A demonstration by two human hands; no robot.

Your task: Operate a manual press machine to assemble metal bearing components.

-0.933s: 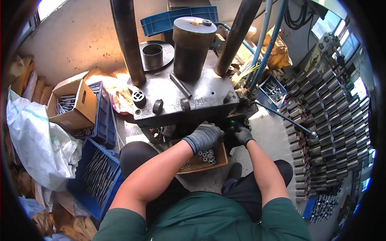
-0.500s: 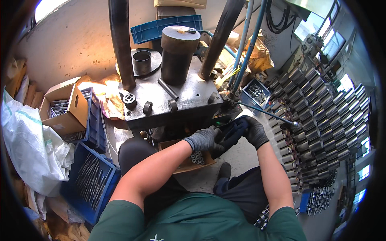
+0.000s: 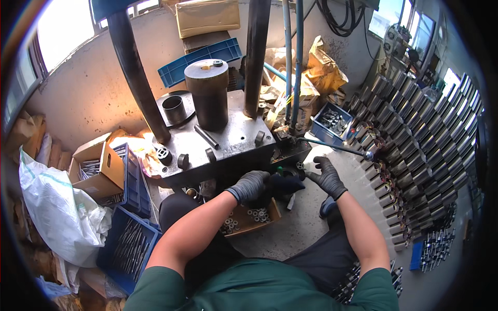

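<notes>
- Head view: left hand (image 3: 252, 186) curled on dark cloth (image 3: 288, 184), below press table's (image 3: 233, 133) front right corner
- cloth's long axis runs rightward from grip
- right hand (image 3: 329, 178) spread, empty, near far end

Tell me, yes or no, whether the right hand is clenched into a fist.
No, the gloved right hand is open, its fingers held apart.

White sack (image 3: 62, 223) beside a cardboard box (image 3: 112, 168) (metal rods (image 3: 90, 168) inside) and a blue crate (image 3: 115, 272).
</notes>
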